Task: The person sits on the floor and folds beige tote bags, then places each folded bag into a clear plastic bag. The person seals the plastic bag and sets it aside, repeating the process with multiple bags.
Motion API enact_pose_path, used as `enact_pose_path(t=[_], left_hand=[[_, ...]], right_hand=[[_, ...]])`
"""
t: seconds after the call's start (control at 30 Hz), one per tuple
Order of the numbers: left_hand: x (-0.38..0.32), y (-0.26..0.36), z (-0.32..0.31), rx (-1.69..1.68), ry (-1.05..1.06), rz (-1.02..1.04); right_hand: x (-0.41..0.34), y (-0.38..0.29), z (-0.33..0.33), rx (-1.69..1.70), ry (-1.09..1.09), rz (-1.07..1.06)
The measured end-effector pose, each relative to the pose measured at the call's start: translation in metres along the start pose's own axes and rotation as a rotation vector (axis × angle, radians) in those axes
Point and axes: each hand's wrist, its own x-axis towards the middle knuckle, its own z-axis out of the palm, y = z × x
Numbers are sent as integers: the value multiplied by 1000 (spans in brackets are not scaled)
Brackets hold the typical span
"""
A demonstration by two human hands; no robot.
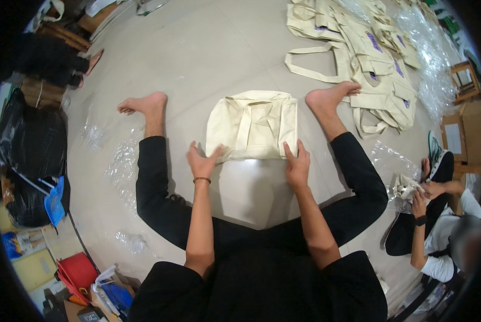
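Note:
A cream canvas bag (260, 124) lies on the tiled floor between my legs, its straps folded over its front. My left hand (205, 161) is at the bag's near left corner, thumb on the fabric and fingers spread outside its edge. At the near right corner, my right hand (298, 163) has the thumb or a finger over the bag's edge and another finger alongside it. Whether either hand pinches the cloth cannot be told.
More cream bags (369, 64) with purple print lie in a pile beyond my right foot. Clear plastic wrap (431, 60) lies beside them. A co-worker (446, 237) sits at the right, handling a small item in clear plastic. Black plastic bags (33, 137) and a blue dustpan (55, 201) stand at the left.

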Motion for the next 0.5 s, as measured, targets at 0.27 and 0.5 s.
enact_pose_path(t=[0.27,0.5], left_hand=[[-15,-10,33,-149,-21,-63],[-27,18,60,-8,162,106]], right_hand=[[8,2,-11,152,-57,-9],[21,19,9,240,-5,86]])
